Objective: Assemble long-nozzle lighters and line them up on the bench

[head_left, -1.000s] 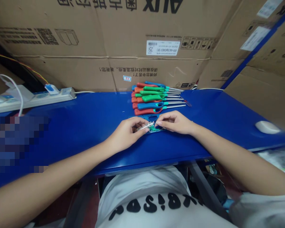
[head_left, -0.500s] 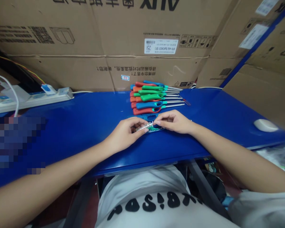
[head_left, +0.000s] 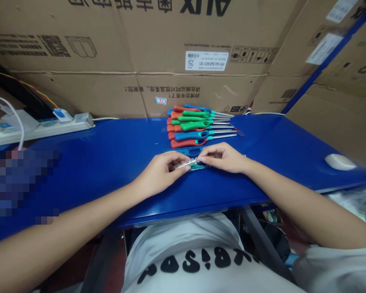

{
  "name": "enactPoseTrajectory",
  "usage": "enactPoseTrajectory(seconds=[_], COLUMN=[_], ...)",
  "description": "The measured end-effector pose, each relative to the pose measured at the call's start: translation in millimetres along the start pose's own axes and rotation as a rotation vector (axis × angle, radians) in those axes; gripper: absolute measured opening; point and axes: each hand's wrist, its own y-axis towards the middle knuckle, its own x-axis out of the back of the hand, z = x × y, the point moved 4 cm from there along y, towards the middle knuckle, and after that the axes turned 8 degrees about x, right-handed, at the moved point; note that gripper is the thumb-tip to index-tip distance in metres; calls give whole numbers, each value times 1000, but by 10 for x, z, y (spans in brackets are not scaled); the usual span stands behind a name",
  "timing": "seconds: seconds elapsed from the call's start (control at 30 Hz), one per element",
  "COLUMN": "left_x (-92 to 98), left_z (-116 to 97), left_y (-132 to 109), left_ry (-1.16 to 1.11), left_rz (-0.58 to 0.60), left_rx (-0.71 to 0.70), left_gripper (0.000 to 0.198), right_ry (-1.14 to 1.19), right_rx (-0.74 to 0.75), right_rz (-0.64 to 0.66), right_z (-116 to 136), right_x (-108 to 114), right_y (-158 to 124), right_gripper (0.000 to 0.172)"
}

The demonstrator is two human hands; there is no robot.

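Observation:
A slim, clear and silvery tube [head_left: 183, 164] is pinched between the thumb and fingers of my left hand [head_left: 160, 173]. The thumb and fingertips of my right hand [head_left: 225, 158] close at the tube's right end, by a small whitish piece; exactly what they grip is too small to make out. Just beneath and behind my fingers lies a blue lighter shell half [head_left: 183, 152], with a green piece [head_left: 198, 165] beside it, both partly covered by my hands. Beyond them rests a pile of long-nosed gas lighters [head_left: 192, 125] in red, green, blue and orange, metal rods pointing right.
A tall cardboard sheet [head_left: 103, 77] stands along the back of the blue table [head_left: 122, 142]. On the left is a white power strip [head_left: 49, 129] with plugs and cables. A white rounded object [head_left: 340, 161] sits at the right, and a small red screwdriver-like tool [head_left: 239, 131] lies by the rods.
Both hands stay nearly where they were, still together at the tube's end. My right fingers have shifted very slightly; the pile has not moved.

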Motion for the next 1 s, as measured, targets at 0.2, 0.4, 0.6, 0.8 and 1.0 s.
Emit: enactPoseTrajectory(seconds=[0.2,0.4,0.6,0.8,1.0], left_x=[-2,-7,-3,-2,-3], left_z=[14,19,19,12,11], left_y=[0,6,8,4,6], left_ry=[16,43,46,48,38], left_rz=[-8,-8,-18,-26,-35], left_rx=[-9,-20,-12,-13,-23], left_gripper=[27,27,28,28,27], right_ry=[0,1,1,16,33], right_rx=[15,19,19,13,7], right_rz=[7,2,-4,-13,-15], right_z=[-1,0,-10,-6,-3], right_x=[-7,-12,8,4,-15], right_y=[3,4,8,7,-4], right_gripper=[31,29,29,30,30])
